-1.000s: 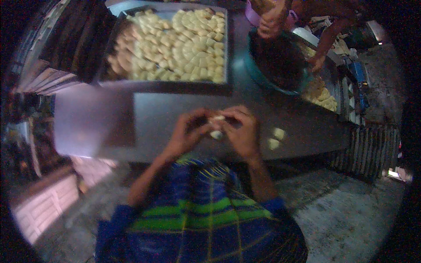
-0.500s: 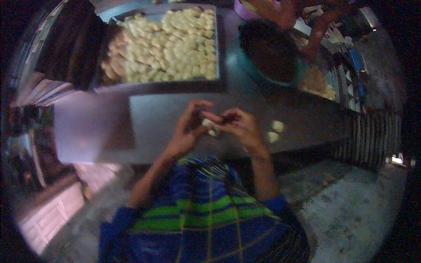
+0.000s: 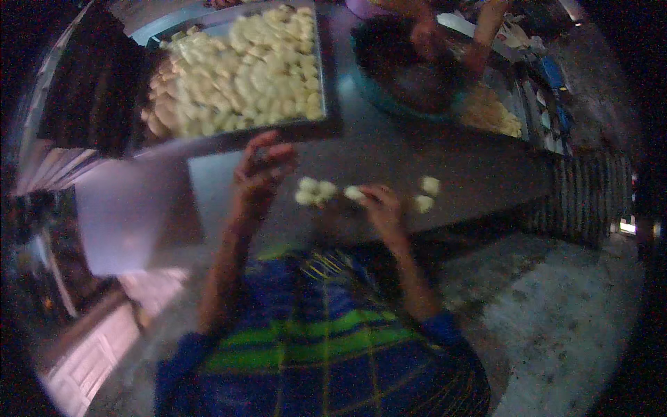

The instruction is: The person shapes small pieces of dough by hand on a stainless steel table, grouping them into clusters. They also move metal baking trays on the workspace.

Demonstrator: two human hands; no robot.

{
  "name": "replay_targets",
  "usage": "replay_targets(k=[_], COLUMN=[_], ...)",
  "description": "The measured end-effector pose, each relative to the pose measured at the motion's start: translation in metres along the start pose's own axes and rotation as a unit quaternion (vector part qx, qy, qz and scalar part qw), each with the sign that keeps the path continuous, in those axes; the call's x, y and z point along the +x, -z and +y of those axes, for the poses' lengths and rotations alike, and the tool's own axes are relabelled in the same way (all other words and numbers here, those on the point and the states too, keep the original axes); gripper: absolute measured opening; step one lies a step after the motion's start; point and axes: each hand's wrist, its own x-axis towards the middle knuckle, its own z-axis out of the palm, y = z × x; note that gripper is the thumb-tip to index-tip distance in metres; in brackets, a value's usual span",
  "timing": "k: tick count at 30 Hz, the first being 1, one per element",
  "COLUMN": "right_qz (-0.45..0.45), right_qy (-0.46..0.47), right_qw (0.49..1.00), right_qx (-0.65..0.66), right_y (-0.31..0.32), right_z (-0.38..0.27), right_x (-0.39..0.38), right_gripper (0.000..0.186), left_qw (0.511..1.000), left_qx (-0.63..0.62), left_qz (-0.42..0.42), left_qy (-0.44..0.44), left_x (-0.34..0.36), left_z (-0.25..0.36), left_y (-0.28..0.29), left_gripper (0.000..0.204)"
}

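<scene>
My right hand [image 3: 382, 207] is low over the grey table, its fingertips closed on a pale, rounded dough-like piece [image 3: 353, 193]. Just left of it a small cluster of similar pale pieces [image 3: 315, 190] lies on the tabletop. Two more pale pieces [image 3: 427, 194] rest to the right of that hand. Raised near the front edge of a large tray [image 3: 208, 144], my left hand [image 3: 262, 167] has bent fingers spread apart. It is somewhat blurred, and no object shows in it. The tray is covered with many pale pieces [image 3: 243, 69].
Beyond the table's middle stands a teal basin [image 3: 389, 104] with dark contents, and another person's hands [image 3: 427, 42] are over it. More pale pieces [image 3: 497, 115] lie right of the basin. A dark cloth-like shape [image 3: 87, 83] hangs beside the tray's left side.
My hands were together around a pale piece and have parted. The left moved up and left toward the tray; the right holds a piece beside the cluster. The view has shifted slightly.
</scene>
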Motion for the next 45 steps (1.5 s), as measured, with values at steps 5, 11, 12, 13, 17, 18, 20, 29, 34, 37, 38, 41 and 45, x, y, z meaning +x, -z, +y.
replay_targets(k=[5, 11, 12, 13, 17, 18, 20, 29, 34, 37, 38, 41, 45], right_qz=[0.1, 0.295, 0.314, 0.361, 0.454, 0.452, 0.455, 0.205, -0.081, -0.141, -0.138, -0.126, -0.06], right_qy=[0.129, -0.105, -0.143, -0.161, -0.164, -0.147, -0.157, -0.123, -0.018, -0.019, -0.03, -0.07, -0.097], right_qw=[0.981, 0.949, 0.917, 0.898, 0.864, 0.871, 0.873, 0.882, 0.84, 0.82, 0.813, 0.789, 0.772], right_qx=[-0.102, 0.038, -0.2, -0.193, -0.142, -0.124, -0.077, 0.406, 0.535, 0.555, 0.565, 0.597, 0.625], right_y=[-0.067, -0.041, -0.018, -0.01, -0.006, -0.006, -0.008, -0.019, -0.008, -0.008, -0.009, -0.012, 0.002], right_z=[0.054, 0.069, 0.072, 0.081, 0.152, 0.161, 0.177, 0.068, 0.003, -0.002, 0.001, 0.012, 0.036], right_x=[-0.016, -0.012, -0.013, -0.018, -0.034, -0.033, -0.031, -0.031, -0.079, -0.077, -0.075, -0.06, -0.03], right_gripper=[0.026, 0.035, 0.044, 0.039, 0.029, 0.029, 0.028, 0.029, 0.033, 0.035, 0.036, 0.038, 0.041], left_qw=[0.998, 0.994, 0.995, 0.996, 0.993, 0.994, 0.995, 0.763, 0.581, 0.667, 0.684, 0.742, 0.917], left_qx=[-0.012, -0.001, 0.008, 0.021, -0.028, -0.015, 0.012, 0.601, 0.61, 0.522, 0.503, 0.465, 0.299], left_qz=[0.051, 0.085, 0.078, 0.068, 0.085, 0.074, 0.052, -0.004, -0.178, -0.213, -0.239, -0.295, -0.21], left_qy=[0.032, 0.072, 0.062, 0.054, 0.076, 0.08, 0.087, -0.236, -0.508, -0.487, -0.472, -0.382, -0.162], left_x=[-0.009, -0.013, -0.013, -0.015, -0.015, -0.015, -0.013, -0.014, -0.01, -0.013, -0.013, -0.005, 0.004], left_z=[-0.005, -0.022, -0.029, -0.033, -0.046, -0.048, -0.054, -0.073, -0.041, -0.046, -0.048, -0.059, -0.072], left_y=[0.044, 0.065, 0.07, 0.069, 0.05, 0.042, 0.024, -0.061, -0.128, -0.133, -0.132, -0.122, -0.12], left_gripper=[0.062, 0.051, 0.048, 0.046, 0.037, 0.036, 0.035, 0.028, 0.026, 0.026, 0.029, 0.04, 0.052])
